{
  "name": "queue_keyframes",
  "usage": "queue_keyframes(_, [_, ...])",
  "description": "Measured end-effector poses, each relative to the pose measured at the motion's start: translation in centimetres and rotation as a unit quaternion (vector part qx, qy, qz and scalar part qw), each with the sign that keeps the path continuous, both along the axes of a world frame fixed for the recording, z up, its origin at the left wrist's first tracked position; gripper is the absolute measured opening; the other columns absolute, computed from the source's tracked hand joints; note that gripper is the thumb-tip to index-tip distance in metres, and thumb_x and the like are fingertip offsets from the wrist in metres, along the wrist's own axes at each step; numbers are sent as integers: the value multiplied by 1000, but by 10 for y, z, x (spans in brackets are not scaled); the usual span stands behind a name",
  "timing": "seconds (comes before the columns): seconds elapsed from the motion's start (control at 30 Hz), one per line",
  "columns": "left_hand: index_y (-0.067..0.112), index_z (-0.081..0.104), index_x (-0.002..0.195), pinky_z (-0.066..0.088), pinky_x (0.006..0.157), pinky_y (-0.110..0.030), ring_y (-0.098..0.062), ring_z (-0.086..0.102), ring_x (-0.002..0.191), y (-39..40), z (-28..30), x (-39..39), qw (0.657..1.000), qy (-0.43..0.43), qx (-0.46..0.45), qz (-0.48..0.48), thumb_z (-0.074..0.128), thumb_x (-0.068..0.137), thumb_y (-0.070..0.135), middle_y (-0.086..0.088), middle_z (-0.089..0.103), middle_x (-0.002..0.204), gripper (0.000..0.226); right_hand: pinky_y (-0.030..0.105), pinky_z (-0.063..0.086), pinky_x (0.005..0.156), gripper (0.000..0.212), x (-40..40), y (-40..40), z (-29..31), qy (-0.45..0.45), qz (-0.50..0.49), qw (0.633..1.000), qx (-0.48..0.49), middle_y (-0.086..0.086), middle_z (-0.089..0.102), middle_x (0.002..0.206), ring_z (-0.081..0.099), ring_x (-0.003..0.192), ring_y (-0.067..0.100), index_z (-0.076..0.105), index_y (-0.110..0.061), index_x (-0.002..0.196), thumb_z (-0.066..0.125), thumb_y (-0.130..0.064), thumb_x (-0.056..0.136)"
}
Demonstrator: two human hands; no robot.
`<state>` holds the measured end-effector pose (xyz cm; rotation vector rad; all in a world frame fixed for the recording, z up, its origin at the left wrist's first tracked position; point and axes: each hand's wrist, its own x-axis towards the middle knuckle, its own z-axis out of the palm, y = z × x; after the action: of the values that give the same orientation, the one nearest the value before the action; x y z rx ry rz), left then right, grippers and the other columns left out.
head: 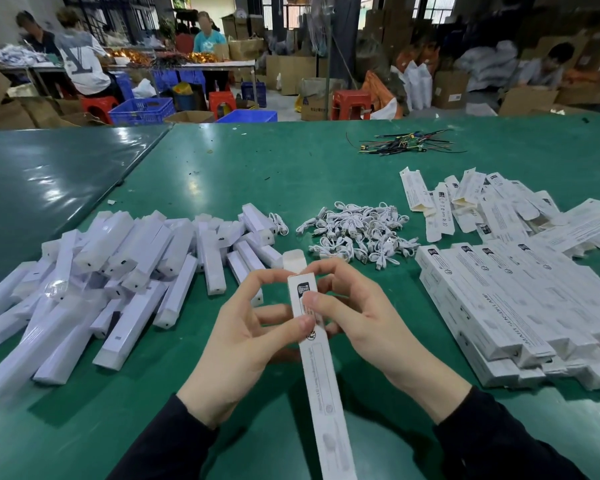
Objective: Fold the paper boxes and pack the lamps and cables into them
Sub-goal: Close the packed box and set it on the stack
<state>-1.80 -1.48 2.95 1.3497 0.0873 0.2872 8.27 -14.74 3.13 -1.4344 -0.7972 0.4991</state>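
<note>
The green-topped counter (291, 174) carries everything. On its left lies a loose heap of long white bar lamps in clear wrap (94, 282); on the right, a stack of printed white paper boxes (506, 306) with flat and half-opened ones behind it; in the middle, a pile of coiled white charging cables (354, 233).

Over the near edge, both hands hold one long, narrow white paper box with black print (317, 368), its far end raised and its tuck flap (293, 259) standing open. The left hand (246, 327) has its grip closed on the box, thumb pressed on the printed face and fingers curled behind. The right hand (364, 313) is likewise gripping it, thumb on the face and forefinger arched towards the open end. Whether a lamp or cable is already inside cannot be seen.

Risks, as I judge them:
- The heap of lamps is untidy, and a careless reach could roll one off the counter.
- The box is thin card; thumbs pressing hard could crease or buckle the face.
- The flap, if forced in askew, may bend or tear at its fold.
- If the box is closed now, a missing cable would go unnoticed.
</note>
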Motion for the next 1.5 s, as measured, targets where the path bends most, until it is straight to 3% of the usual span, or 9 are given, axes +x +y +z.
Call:
queue_keyframes(0.17, [17, 55, 118, 57, 64, -34, -32, 72, 79, 1, -1, 0, 1000, 10, 14, -2, 73, 76, 9, -25, 72, 94, 46, 25, 50, 59, 18, 3, -3, 1, 0, 7, 1000, -4, 13, 63, 94, 57, 70, 18, 65, -22, 99, 67, -26, 82])
queue_keyframes(0.4, [16, 63, 114, 54, 57, -31, -26, 69, 70, 2, 1, -1, 998, 57, 31, -16, 73, 73, 10, -22, 73, 87, 43, 36, 48, 64, 25, 8, -7, 3, -19, 21, 998, -51, -2, 66, 84, 52, 64, 27, 58, -21, 96, 75, -25, 78])
queue_keyframes(0.57, [16, 66, 107, 55, 55, -32, -49, 68, 83, -3, 2, -1, 996, 76, 33, -39, 75, 72, 11, -27, 72, 90, 37, 27, 52, 58, 10, 12, -8, 8, -9, -52, 998, -34, 0, 67, 74, 63, 65, 11, 62, -15, 84, 71, -13, 87])
queue_keyframes(0.63, [12, 63, 110, 54, 52, -29, -49, 68, 82, -5, 2, -1, 995, 85, 36, -46, 75, 71, 10, -27, 72, 90, 41, 26, 53, 59, 1, 13, -6, 7, 45, -88, 995, -34, -2, 71, 77, 65, 67, 10, 66, -13, 90, 66, -14, 91])
queue_keyframes(0.77, [10, 62, 112, 52, 50, -25, -42, 71, 78, -7, 3, -2, 994, 86, 30, -59, 80, 75, 8, -27, 72, 91, 41, 23, 53, 62, 11, 12, -4, 4, 112, -73, 989, -57, 4, 75, 83, 66, 69, 10, 74, -11, 98, 65, -12, 91])
queue_keyframes(1.0, [14, 62, 110, 54, 52, -27, -46, 70, 82, -6, 4, -3, 994, 78, 28, -71, 72, 75, 11, -26, 72, 92, 36, 19, 53, 62, 14, 11, -7, 9, 106, -54, 992, -38, 1, 75, 79, 67, 68, 6, 80, -16, 87, 66, -13, 88])
queue_keyframes(1.17, [14, 53, 109, 52, 51, -24, -39, 73, 80, -7, 1, -3, 994, 68, 24, -77, 68, 80, 15, -23, 73, 92, 32, 30, 56, 74, 14, 7, -7, 12, 91, -40, 994, -38, 1, 77, 89, 69, 76, 8, 80, -20, 84, 69, -29, 83])
queue_keyframes(1.33, [16, 49, 104, 53, 53, -29, -46, 70, 80, -7, -3, -2, 996, 59, 26, -68, 69, 80, 14, -25, 72, 91, 31, 25, 57, 66, 9, 7, -8, 12, 93, -32, 995, -28, 5, 75, 81, 67, 72, 11, 79, -13, 87, 70, -10, 84])
queue_keyframes(1.5, [17, 42, 104, 53, 51, -29, -46, 68, 76, -8, -4, -1, 996, 64, 17, -53, 71, 76, 13, -28, 70, 90, 41, 21, 55, 63, 11, 6, -8, 12, 105, -38, 993, -26, 6, 75, 80, 68, 70, 11, 80, -13, 85, 70, -7, 84])
